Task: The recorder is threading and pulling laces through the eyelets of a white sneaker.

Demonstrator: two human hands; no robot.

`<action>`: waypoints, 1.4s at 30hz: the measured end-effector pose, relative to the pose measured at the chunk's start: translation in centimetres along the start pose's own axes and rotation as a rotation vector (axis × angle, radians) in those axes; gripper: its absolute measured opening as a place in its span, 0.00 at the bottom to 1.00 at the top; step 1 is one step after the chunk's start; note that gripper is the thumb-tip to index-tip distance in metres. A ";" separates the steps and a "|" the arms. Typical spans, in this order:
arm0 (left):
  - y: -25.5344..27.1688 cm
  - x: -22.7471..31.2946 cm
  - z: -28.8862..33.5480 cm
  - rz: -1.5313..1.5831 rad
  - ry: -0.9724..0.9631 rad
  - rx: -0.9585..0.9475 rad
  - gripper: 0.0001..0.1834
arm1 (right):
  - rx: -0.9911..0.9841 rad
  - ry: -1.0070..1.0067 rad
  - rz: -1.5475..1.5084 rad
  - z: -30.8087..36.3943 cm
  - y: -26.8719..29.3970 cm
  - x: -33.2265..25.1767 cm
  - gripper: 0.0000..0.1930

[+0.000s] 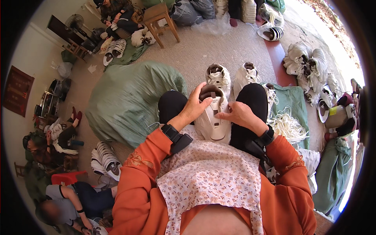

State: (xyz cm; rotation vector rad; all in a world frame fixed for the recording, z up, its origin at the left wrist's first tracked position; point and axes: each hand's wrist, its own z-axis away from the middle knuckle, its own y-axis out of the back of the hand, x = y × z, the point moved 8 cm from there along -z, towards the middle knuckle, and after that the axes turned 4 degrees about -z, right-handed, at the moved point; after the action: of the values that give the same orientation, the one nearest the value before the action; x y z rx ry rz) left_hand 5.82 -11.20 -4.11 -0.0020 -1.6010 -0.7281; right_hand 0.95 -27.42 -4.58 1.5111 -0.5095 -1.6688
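Observation:
A white sneaker (213, 127) rests on my lap between my knees, toe toward me and its brown-lined opening facing away. My left hand (192, 107) wraps round the collar on the shoe's left side, with the thumb over the tongue. At the right eyelet edge my right hand (246, 116) is closed, its thumb lying on the shoe's upper. Its other fingertips are partly hidden, so a lace end between them cannot be made out. Just beyond stand a laced white sneaker (219, 78) and another white sneaker (246, 74) on the floor.
A big green sack (133, 98) lies to the left. To the right, a heap of white laces (289, 126) lies by a green cloth (291, 98). Stacked shoes (105, 159) stand at the lower left. Beyond are a wooden stool (157, 17) and several people working.

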 end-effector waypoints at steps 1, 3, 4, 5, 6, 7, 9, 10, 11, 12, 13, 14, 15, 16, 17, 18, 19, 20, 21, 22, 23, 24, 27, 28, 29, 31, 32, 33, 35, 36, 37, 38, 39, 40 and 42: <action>-0.1 -0.2 0.0 0.010 0.006 -0.006 0.36 | -0.008 -0.011 0.002 0.8 -0.5 0.2 0.36; -0.3 1.3 0.0 0.003 -0.228 -0.062 0.31 | 0.015 0.138 0.118 2.1 -1.0 -1.3 0.35; 0.0 1.5 0.1 -0.016 -0.241 -0.059 0.29 | -0.032 0.117 0.129 2.3 -1.0 -1.7 0.35; 0.3 1.3 0.1 -0.101 -0.262 -0.024 0.28 | -0.041 0.116 0.130 2.1 -1.3 -1.8 0.35; 0.8 0.9 -0.1 -0.254 -0.255 0.014 0.28 | -0.008 0.112 0.133 1.7 -1.3 -1.7 0.34; 1.0 0.7 -0.2 -0.408 -0.247 0.053 0.28 | 0.026 0.109 0.136 1.3 -1.3 -1.5 0.34; 0.9 0.0 0.2 -0.353 -0.218 0.069 0.28 | 0.038 0.132 0.131 1.0 -1.6 -1.3 0.32; 1.1 -0.3 0.3 -0.299 -0.192 0.084 0.28 | 0.058 0.143 0.147 1.1 -1.4 -1.5 0.31; 1.3 -0.4 0.5 -0.299 -0.194 0.091 0.28 | 0.079 0.154 0.164 1.2 -1.1 -1.7 0.29; 1.4 -0.3 0.8 -0.339 -0.164 0.103 0.28 | 0.078 0.158 0.170 1.5 -0.5 -1.9 0.29; 1.6 -0.1 1.1 -0.378 -0.133 0.115 0.28 | 0.045 0.111 0.148 1.9 0.3 -2.0 0.28; 1.8 0.3 1.6 -0.374 -0.134 0.123 0.28 | 0.013 0.065 0.126 2.1 0.7 -1.9 0.27; 2.3 0.8 2.2 -0.353 -0.142 0.185 0.27 | 0.016 0.062 0.133 2.5 1.1 -1.7 0.27; 2.9 1.2 3.0 -0.332 -0.149 0.247 0.26 | 0.172 0.167 0.015 3.0 2.6 -2.3 0.27; 3.0 1.4 3.8 -0.326 -0.152 0.249 0.26 | 0.326 0.273 -0.104 3.7 4.1 -2.9 0.27; 3.6 2.0 4.8 -0.378 -0.171 0.282 0.24 | 0.305 0.246 -0.122 3.4 4.4 -3.2 0.30; 4.1 2.4 5.6 -0.428 -0.193 0.316 0.22 | 0.308 0.249 -0.115 3.1 4.4 -3.8 0.30; 4.4 2.8 6.2 -0.508 -0.187 0.333 0.18 | 0.336 0.247 -0.182 2.7 4.6 -4.2 0.31; 4.7 3.2 7.0 -0.504 -0.186 0.338 0.18 | 0.359 0.244 -0.251 2.3 4.6 -4.4 0.32; 4.2 3.3 7.4 -0.664 -0.153 0.238 0.16 | 0.322 0.241 -0.244 1.3 4.2 -4.3 0.36; 3.6 2.8 7.7 -0.822 -0.119 0.135 0.14 | 0.321 0.238 -0.241 0.2 3.5 -4.2 0.36; 3.4 2.6 8.7 -0.907 -0.183 0.132 0.11 | 0.342 0.250 -0.268 -1.0 2.5 -4.4 0.38; 1.7 2.5 10.2 -1.079 -0.334 0.012 0.11 | 0.308 0.200 -0.334 -4.1 -0.9 -3.6 0.47; 1.4 2.0 10.3 -1.055 -0.371 -0.045 0.10 | 0.305 0.239 -0.224 -4.4 -1.3 -4.5 0.48; 1.7 1.3 10.3 -1.049 -0.358 -0.051 0.10 | 0.302 0.278 -0.115 -4.6 -1.6 -5.3 0.49; 3.1 -0.3 9.5 -0.917 -0.161 -0.086 0.07 | 0.235 0.251 -0.142 -5.2 -1.4 -5.2 0.50; 4.1 0.2 9.7 -0.882 -0.201 0.011 0.07 | 0.198 0.254 -0.184 -5.3 -1.5 -5.0 0.50; 4.4 0.7 9.5 -0.882 -0.197 0.009 0.07 | 0.169 0.256 -0.226 -5.5 -1.5 -4.7 0.50; 6.4 0.0 9.4 -0.629 0.018 0.130 0.09 | 0.179 0.280 -0.236 -6.0 -1.8 -4.0 0.50; 7.1 1.4 9.4 -0.630 -0.109 0.194 0.09 | 0.172 0.257 -0.327 -6.2 -1.8 -3.5 0.50; 7.6 1.8 9.4 -0.632 -0.108 0.196 0.09 | 0.164 0.235 -0.419 -6.5 -1.7 -3.0 0.50; 8.8 2.2 9.7 -0.550 -0.103 0.249 0.08 | 0.186 0.224 -0.405 -7.0 -1.7 -2.1 0.50; 9.9 3.4 10.0 -0.468 -0.095 0.303 0.06 | 0.137 0.172 -0.585 -7.2 -1.7 -1.7 0.49; 10.6 4.5 10.2 -0.429 -0.010 0.300 0.05 | 0.081 0.145 -0.740 -7.0 -1.4 -1.6 0.49; 11.3 7.0 10.8 -0.668 -0.130 0.355 0.05 | 0.025 0.123 -0.897 -7.0 -1.3 -1.4 0.49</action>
State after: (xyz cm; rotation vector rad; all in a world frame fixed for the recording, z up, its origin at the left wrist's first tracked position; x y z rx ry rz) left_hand -0.51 -0.19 7.41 0.7887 -1.8508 -0.9481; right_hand 7.22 -24.01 -6.13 2.0011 0.2807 -2.1859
